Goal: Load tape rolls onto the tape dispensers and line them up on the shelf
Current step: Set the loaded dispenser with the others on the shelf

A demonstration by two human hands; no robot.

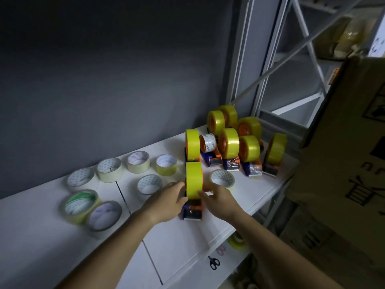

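— While both forearms reach in from below, what do the hands do?
— The left hand (pixel 166 202) and right hand (pixel 218 200) grip one loaded tape dispenser (pixel 192 209) from either side, fingers curled onto its yellow roll (pixel 193 180), near the white shelf's (pixel 187 236) front edge.
— And beyond them?
— Loaded dispensers (pixel 231 151) stand clustered at the back right; loose tape rolls (pixel 109 170) lie flat to the left. A cardboard box (pixel 343 142) looms right.

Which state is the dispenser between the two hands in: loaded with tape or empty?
Loaded. The dispenser carries a yellow tape roll standing upright on its hub, with the left hand and right hand holding its sides.
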